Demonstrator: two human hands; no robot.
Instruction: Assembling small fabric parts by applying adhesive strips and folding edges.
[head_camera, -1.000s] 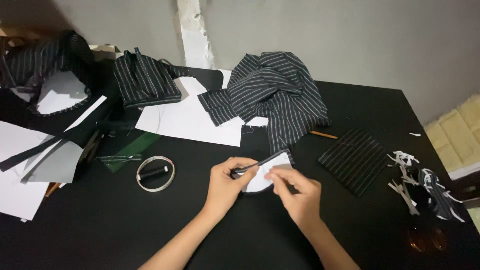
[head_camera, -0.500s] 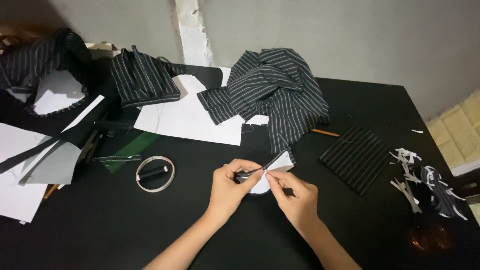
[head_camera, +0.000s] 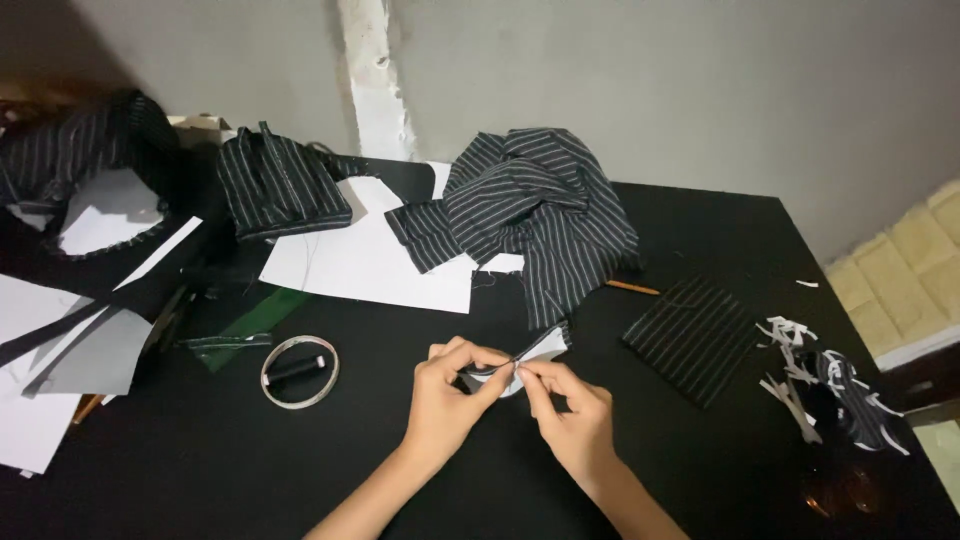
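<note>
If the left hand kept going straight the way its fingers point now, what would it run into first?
The left hand points right, toward the right hand. It would first meet the small white-and-striped fabric piece pinched between them, then the right hand's fingertips, which it already nearly touches.

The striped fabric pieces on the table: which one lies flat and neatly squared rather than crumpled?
The flat striped rectangle, right of the hands. The large striped cloth at centre is bunched, and the folded striped bundle at upper left is rumpled.
</note>
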